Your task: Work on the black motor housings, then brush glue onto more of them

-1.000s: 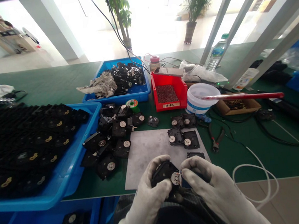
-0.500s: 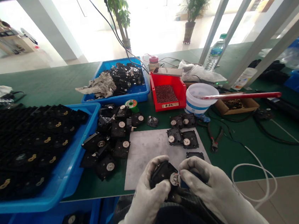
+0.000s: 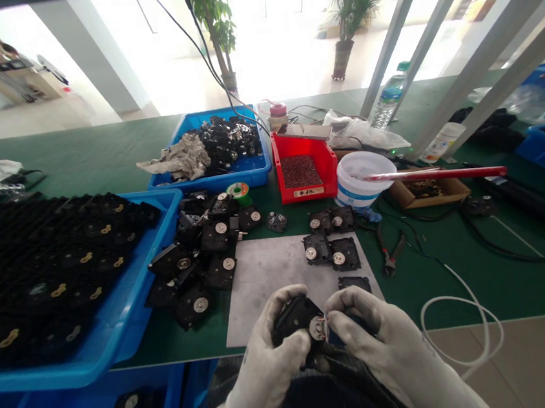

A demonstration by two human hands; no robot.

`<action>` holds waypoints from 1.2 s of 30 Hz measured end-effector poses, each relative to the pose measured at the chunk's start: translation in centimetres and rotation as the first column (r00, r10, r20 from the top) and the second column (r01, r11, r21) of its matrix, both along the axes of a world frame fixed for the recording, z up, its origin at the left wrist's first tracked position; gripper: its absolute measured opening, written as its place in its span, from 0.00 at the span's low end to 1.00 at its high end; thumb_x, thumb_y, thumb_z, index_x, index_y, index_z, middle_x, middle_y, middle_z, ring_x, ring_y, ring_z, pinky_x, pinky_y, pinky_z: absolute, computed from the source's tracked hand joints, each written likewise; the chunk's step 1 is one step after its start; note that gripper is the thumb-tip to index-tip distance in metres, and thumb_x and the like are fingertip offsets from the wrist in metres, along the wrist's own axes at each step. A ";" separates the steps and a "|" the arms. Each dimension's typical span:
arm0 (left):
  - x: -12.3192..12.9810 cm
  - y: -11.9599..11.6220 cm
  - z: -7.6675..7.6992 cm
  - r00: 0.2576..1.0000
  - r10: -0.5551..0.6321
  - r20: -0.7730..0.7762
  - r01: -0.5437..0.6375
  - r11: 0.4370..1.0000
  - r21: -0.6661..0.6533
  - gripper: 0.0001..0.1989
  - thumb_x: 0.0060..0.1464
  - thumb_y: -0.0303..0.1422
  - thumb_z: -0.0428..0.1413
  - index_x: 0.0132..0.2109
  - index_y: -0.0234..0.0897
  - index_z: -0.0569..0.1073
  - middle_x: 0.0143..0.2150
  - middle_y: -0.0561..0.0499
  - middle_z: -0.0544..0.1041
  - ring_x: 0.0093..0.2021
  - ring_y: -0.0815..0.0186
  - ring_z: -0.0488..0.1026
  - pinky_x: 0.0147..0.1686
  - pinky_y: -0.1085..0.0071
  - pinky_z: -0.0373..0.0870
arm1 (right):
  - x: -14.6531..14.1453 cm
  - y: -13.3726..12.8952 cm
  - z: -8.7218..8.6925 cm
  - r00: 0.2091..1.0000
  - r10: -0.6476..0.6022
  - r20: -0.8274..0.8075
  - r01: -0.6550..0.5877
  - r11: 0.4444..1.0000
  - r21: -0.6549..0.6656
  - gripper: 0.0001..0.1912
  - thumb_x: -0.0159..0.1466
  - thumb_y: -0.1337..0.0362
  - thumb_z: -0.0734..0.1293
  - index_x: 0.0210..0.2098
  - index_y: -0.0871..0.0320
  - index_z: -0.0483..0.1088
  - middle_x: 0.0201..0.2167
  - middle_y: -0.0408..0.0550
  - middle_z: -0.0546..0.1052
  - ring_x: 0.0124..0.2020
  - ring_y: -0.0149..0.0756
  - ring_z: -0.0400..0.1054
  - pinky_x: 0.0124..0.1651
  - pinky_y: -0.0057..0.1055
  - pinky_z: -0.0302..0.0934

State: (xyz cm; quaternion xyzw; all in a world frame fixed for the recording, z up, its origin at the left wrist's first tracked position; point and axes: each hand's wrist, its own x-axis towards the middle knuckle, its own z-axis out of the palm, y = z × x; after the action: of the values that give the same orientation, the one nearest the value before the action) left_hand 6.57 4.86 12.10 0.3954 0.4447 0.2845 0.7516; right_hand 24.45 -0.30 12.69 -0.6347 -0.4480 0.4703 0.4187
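The left grip (image 3: 263,351) and right grip (image 3: 378,329), in white work gloves, are both closed on a black plastic housing (image 3: 294,315) with a round metal disc (image 3: 317,328), held over the near edge of the grey mat (image 3: 271,282). Similar housings (image 3: 345,255) lie on the mat's far right.

On the surface (image 3: 77,159), a tray (image 3: 156,206) packed with housings sits to my left, loose housings (image 3: 193,306) lie between it and the flat sheet (image 3: 271,288) before me, pliers (image 3: 391,255) lie right of that sheet, and behind it a bin (image 3: 307,192) of granules stands beside a bucket (image 3: 354,195).
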 end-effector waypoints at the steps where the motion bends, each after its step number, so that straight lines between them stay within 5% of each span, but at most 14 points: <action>1: 0.0 0.0 -0.1 1.000 -0.002 0.002 0.002 1.000 -0.002 0.25 0.54 0.32 0.63 0.59 0.40 0.72 0.44 0.49 0.76 0.34 0.65 0.74 0.37 0.70 0.74 | -0.2 0.0 0.1 1.000 -0.013 -0.016 0.013 1.000 0.000 0.10 0.69 0.56 0.68 0.37 0.56 0.72 0.30 0.41 0.76 0.32 0.32 0.70 0.36 0.25 0.64; 7: -0.3 -0.2 -0.5 1.000 0.013 0.009 -0.014 0.999 0.048 0.25 0.54 0.35 0.65 0.59 0.40 0.74 0.46 0.48 0.77 0.37 0.64 0.75 0.39 0.70 0.75 | -0.4 -0.5 0.3 0.987 -0.053 -0.153 0.040 0.995 -0.086 0.19 0.68 0.46 0.70 0.36 0.56 0.71 0.28 0.42 0.77 0.27 0.30 0.68 0.31 0.24 0.61; 10: -0.3 -0.1 -0.2 1.000 0.017 0.020 -0.018 1.000 0.020 0.27 0.54 0.36 0.66 0.60 0.41 0.73 0.45 0.48 0.78 0.35 0.64 0.76 0.36 0.70 0.76 | 0.6 -1.1 0.1 0.940 -0.009 -0.340 -0.074 0.970 -0.231 0.28 0.73 0.36 0.59 0.39 0.55 0.70 0.22 0.42 0.76 0.16 0.26 0.55 0.20 0.23 0.49; 12: -0.3 -0.1 0.1 0.999 0.012 0.046 -0.010 0.999 -0.039 0.28 0.54 0.36 0.66 0.61 0.41 0.70 0.43 0.49 0.78 0.33 0.64 0.77 0.34 0.71 0.76 | 1.3 -1.2 -0.1 0.931 0.006 -0.364 -0.095 0.969 -0.229 0.31 0.72 0.34 0.56 0.39 0.55 0.72 0.20 0.43 0.75 0.15 0.27 0.53 0.18 0.24 0.50; 15: -0.2 -0.2 0.4 0.995 0.021 0.100 -0.011 0.995 -0.103 0.29 0.55 0.35 0.65 0.62 0.39 0.67 0.40 0.49 0.78 0.35 0.60 0.80 0.31 0.71 0.76 | 1.7 -1.3 -0.1 0.965 -0.032 -0.260 0.009 0.996 -0.087 0.28 0.67 0.35 0.66 0.35 0.54 0.73 0.26 0.48 0.77 0.23 0.34 0.68 0.25 0.28 0.64; 18: 0.1 -0.4 0.4 0.989 0.013 0.144 0.000 0.996 -0.088 0.29 0.55 0.36 0.64 0.62 0.38 0.66 0.38 0.49 0.79 0.32 0.61 0.80 0.28 0.72 0.75 | 1.4 -1.3 0.4 0.995 -0.078 0.066 0.066 0.984 0.166 0.18 0.73 0.48 0.65 0.33 0.53 0.73 0.27 0.46 0.78 0.28 0.37 0.73 0.31 0.29 0.68; 21: 0.2 -0.6 0.6 0.992 -0.023 0.123 0.033 0.996 -0.080 0.29 0.56 0.36 0.64 0.61 0.38 0.66 0.38 0.49 0.79 0.26 0.67 0.76 0.25 0.73 0.73 | 0.8 -1.2 1.0 0.863 -0.189 0.469 -0.076 0.868 0.490 0.10 0.73 0.64 0.66 0.35 0.54 0.75 0.27 0.44 0.80 0.27 0.35 0.74 0.34 0.31 0.66; 23: 0.2 -0.6 0.8 0.995 -0.037 0.096 0.046 0.995 -0.085 0.29 0.55 0.36 0.64 0.61 0.37 0.66 0.37 0.50 0.79 0.25 0.68 0.74 0.25 0.74 0.73 | 0.5 -0.9 1.3 0.768 -0.262 0.584 -0.186 0.782 0.594 0.07 0.70 0.68 0.68 0.35 0.54 0.74 0.28 0.44 0.81 0.27 0.34 0.74 0.36 0.32 0.64; 26: 0.1 -0.6 0.9 0.994 -0.068 0.091 0.074 0.995 -0.064 0.29 0.56 0.38 0.64 0.61 0.37 0.66 0.33 0.51 0.79 0.24 0.68 0.74 0.25 0.75 0.72 | 0.3 -0.5 1.4 0.731 -0.290 0.618 -0.226 0.752 0.619 0.06 0.70 0.69 0.68 0.35 0.55 0.73 0.27 0.42 0.81 0.26 0.33 0.73 0.35 0.33 0.63; 36: -0.1 -0.8 0.6 0.993 -0.077 0.087 0.081 0.996 -0.045 0.28 0.56 0.38 0.65 0.61 0.37 0.68 0.30 0.51 0.79 0.23 0.68 0.73 0.24 0.75 0.70 | 0.7 -0.3 1.3 0.732 -0.250 0.633 -0.239 0.776 0.583 0.08 0.70 0.67 0.69 0.33 0.54 0.73 0.26 0.40 0.81 0.25 0.34 0.74 0.36 0.34 0.61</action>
State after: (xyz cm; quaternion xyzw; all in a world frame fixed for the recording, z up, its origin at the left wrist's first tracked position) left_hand 6.52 4.06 12.74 0.3817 0.4029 0.2602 0.7901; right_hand 25.16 -0.64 14.03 -0.5847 -0.6975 0.0251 0.4135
